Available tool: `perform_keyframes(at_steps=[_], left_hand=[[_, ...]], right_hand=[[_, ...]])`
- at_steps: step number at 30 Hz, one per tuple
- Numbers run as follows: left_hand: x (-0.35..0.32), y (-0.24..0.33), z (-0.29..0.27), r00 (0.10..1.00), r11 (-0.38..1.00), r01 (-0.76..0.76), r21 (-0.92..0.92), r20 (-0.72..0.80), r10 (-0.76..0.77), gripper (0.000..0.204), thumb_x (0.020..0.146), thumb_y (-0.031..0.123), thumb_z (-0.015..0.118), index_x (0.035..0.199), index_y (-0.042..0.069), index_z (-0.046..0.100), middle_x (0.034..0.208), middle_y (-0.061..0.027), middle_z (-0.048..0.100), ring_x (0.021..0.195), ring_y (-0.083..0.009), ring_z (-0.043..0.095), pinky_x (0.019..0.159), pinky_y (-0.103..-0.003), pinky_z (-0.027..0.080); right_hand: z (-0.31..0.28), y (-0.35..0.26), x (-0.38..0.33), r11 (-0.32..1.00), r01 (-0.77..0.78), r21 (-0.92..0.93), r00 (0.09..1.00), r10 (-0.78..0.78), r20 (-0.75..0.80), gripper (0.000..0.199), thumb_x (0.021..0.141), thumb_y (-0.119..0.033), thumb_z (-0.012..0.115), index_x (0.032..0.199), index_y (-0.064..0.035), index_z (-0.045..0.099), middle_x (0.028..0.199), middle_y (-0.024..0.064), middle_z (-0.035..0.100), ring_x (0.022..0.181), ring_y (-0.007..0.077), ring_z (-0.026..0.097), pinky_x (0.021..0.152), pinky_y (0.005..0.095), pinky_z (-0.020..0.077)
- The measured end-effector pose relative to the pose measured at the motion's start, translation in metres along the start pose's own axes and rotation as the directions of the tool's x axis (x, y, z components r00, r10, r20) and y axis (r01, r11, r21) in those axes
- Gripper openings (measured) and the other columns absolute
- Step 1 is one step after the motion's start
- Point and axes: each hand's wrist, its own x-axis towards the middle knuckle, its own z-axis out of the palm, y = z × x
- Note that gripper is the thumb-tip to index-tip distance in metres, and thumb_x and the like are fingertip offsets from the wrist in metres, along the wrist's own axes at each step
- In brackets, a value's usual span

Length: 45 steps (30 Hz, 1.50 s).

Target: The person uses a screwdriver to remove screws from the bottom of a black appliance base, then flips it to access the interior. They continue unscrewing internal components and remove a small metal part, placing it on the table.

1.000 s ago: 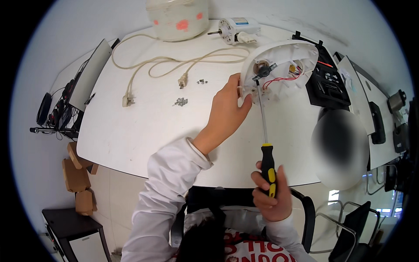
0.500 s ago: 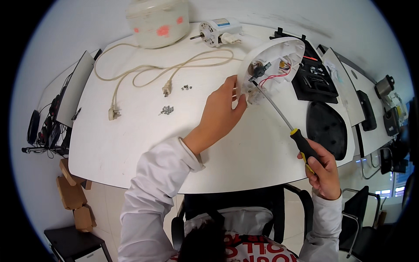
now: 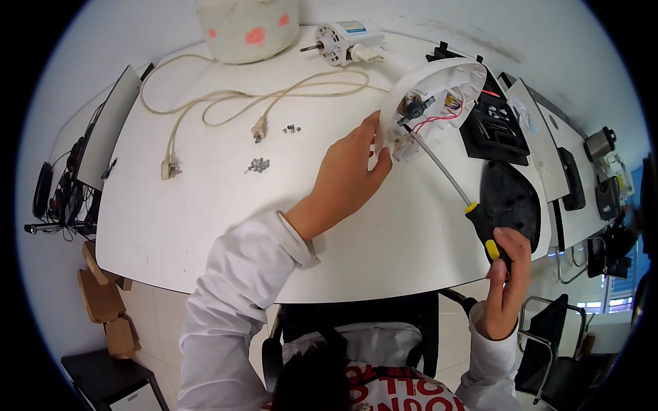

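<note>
A white plastic appliance housing (image 3: 466, 72) stands on its side at the table's right half, its hollow inner side showing red wires (image 3: 435, 120) and a black fitting (image 3: 416, 109). My left hand (image 3: 348, 168) steadies it, thumb and fingers closed on its left edge. In my right hand (image 3: 508, 274) is a long screwdriver (image 3: 444, 170) with a black and yellow handle, gripped near the handle's end. Its shaft slants up to the left and the tip reaches the housing just below the black fitting. What the tip touches is too small to make out.
Right of the housing lie an open black tool case (image 3: 497, 130) and a black cover (image 3: 510, 202). Loose screws (image 3: 258, 165), smaller parts (image 3: 291, 128) and a beige power cord (image 3: 226, 123) lie to the left. Behind stand a white motor (image 3: 349, 44) and a pale round pot-shaped appliance (image 3: 247, 31).
The view has shifted slightly. My right hand has changed its hold on the screwdriver handle, with fingers now straighter and nearer its end. My left hand stays on the housing.
</note>
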Motion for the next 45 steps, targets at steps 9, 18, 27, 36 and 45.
perform_keyframes(at_steps=[9,18,27,36,45], left_hand=[[-0.012,0.017,-0.007,0.96,0.945,-0.143,0.293,-0.19,0.204,0.05,0.083,0.012,0.059,0.126,-0.002,0.037,0.11,-0.0162,0.051,0.098,-0.0254,0.054,0.078,-0.033,0.046],[-0.079,0.086,0.041,0.815,0.195,0.575,-0.795,0.533,-0.228,0.03,0.095,0.031,0.048,0.112,0.005,0.047,0.108,-0.0048,0.055,0.097,-0.0118,0.054,0.078,-0.026,0.043],[-0.077,0.09,0.079,0.804,-0.003,0.557,-0.831,0.54,-0.251,0.035,0.086,0.024,0.064,0.108,0.003,0.049,0.099,-0.004,0.058,0.092,-0.0113,0.056,0.084,-0.029,0.046],[-0.079,0.093,0.078,0.853,0.08,0.491,-0.868,0.46,-0.248,0.04,0.087,0.021,0.063,0.118,-0.002,0.051,0.104,-0.0055,0.06,0.098,-0.0118,0.054,0.087,-0.026,0.042],[-0.08,0.101,0.076,0.861,-0.085,0.46,-0.884,0.467,-0.204,0.045,0.092,0.024,0.055,0.129,-0.001,0.045,0.111,-0.0045,0.056,0.1,-0.0109,0.053,0.088,-0.026,0.04]], right_hand=[[0.004,0.002,0.002,0.875,0.256,-0.412,0.946,-0.314,-0.077,0.04,0.059,0.013,0.064,0.093,-0.0095,0.063,0.108,0.0019,0.06,0.092,0.0249,0.045,0.082,0.0339,0.0351],[0.011,0.002,-0.005,0.748,0.333,-0.574,0.889,-0.452,-0.073,0.04,0.063,0.009,0.067,0.093,-0.0163,0.065,0.111,0.0006,0.06,0.09,0.0228,0.046,0.077,0.0311,0.0348],[0.009,0.011,-0.014,0.852,0.383,-0.358,0.905,-0.423,-0.037,0.031,0.069,-0.005,0.074,0.096,-0.0168,0.064,0.113,0.0089,0.05,0.101,0.0268,0.046,0.079,0.0347,0.0393],[-0.008,0.012,-0.023,0.965,-0.194,0.174,0.98,0.18,0.09,0.049,0.085,-0.037,0.059,0.112,0.0031,0.049,0.079,0.0126,0.06,0.064,0.0212,0.061,0.057,0.0273,0.0461],[-0.008,0.001,-0.014,0.976,0.203,-0.078,0.976,-0.195,0.098,0.048,0.069,0.012,0.057,0.116,0.0002,0.051,0.098,0.0171,0.053,0.082,0.0303,0.057,0.068,0.0323,0.0457]])
